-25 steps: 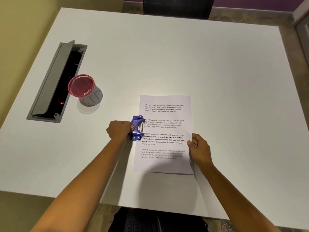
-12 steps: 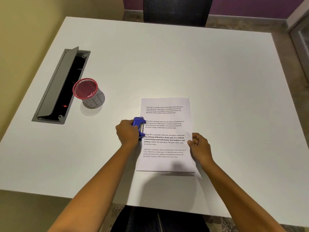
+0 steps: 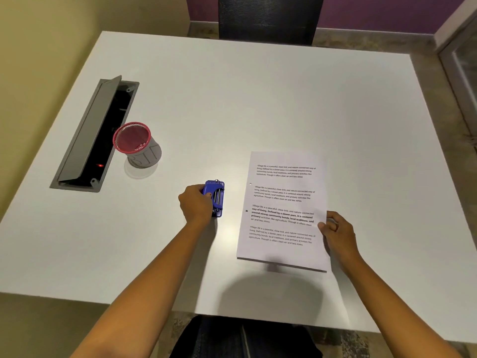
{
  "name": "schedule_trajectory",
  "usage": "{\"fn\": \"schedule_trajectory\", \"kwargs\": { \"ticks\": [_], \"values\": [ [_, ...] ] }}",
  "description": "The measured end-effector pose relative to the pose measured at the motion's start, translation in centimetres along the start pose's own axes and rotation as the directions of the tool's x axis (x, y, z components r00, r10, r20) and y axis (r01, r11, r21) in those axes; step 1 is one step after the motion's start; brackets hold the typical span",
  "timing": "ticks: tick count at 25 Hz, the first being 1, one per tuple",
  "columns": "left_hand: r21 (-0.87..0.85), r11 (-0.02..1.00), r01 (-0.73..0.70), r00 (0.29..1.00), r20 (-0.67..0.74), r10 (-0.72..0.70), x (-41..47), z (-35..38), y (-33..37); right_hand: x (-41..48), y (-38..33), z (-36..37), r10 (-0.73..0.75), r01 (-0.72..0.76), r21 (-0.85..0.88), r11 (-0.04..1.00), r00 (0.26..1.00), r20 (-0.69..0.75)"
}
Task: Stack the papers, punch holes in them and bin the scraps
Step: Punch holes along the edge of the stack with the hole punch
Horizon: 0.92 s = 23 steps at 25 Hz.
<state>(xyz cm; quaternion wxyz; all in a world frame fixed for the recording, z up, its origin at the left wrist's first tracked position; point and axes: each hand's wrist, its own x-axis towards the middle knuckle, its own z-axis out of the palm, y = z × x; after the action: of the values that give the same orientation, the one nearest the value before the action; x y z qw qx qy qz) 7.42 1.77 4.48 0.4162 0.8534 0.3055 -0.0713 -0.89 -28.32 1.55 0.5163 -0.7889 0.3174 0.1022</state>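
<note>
The left hand [image 3: 197, 204] has its fingers curled tight round the blue hole punch [image 3: 216, 196]. It holds the punch down on the white surface [image 3: 258, 99], just beside the papers [image 3: 284, 210] but not touching them. I think it grips from the back so it can slide or lift the punch easily.

The right hand [image 3: 338, 229] pinches the right edge of the papers, thumb on top. That likely keeps the sheets together so they do not slip apart. The papers lie flat in one neat pile near the front of the surface.

Two small holes [image 3: 250, 184] show by the left edge of the top sheet. So the punching looks done. The scraps are probably inside the punch. The red mesh bin [image 3: 132, 136] stands well apart to the left, by a grey open slot [image 3: 85, 140] in the surface.

Half a second ago the punch sat over the left edge of the papers. Now it has moved left, off the pile, and the holes can be seen.
</note>
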Motion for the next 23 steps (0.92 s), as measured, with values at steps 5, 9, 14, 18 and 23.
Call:
{"fn": "schedule_trajectory", "kwargs": {
  "ticks": [5,9,14,18,23],
  "values": [
    [-0.069,0.976,-0.207,0.978,-0.031,0.205,-1.6,-0.8,-0.2,-1.7,-0.5,-0.9,-0.043,0.042,0.170,0.984,0.999,-0.002],
    [-0.237,0.952,-0.194,0.975,0.059,0.214,-5.0,-0.8,0.6,-2.9,-2.0,-1.1,-0.103,0.111,0.258,0.960,0.994,-0.044],
    [-0.358,0.925,0.132,0.900,0.433,0.039,-6.4,-0.4,0.9,-4.1,-3.3,-1.0,-0.190,0.204,0.313,0.928,0.979,-0.074],
    [-0.410,0.903,0.124,0.923,0.382,0.047,-6.5,-1.1,1.6,-4.7,-3.9,-1.3,-0.237,0.252,0.320,0.913,0.968,-0.084],
    [-0.418,0.899,0.133,0.950,0.311,0.004,-7.2,-1.6,2.1,-5.2,-4.4,-1.8,-0.273,0.287,0.320,0.903,0.958,-0.087]
  ]
}}
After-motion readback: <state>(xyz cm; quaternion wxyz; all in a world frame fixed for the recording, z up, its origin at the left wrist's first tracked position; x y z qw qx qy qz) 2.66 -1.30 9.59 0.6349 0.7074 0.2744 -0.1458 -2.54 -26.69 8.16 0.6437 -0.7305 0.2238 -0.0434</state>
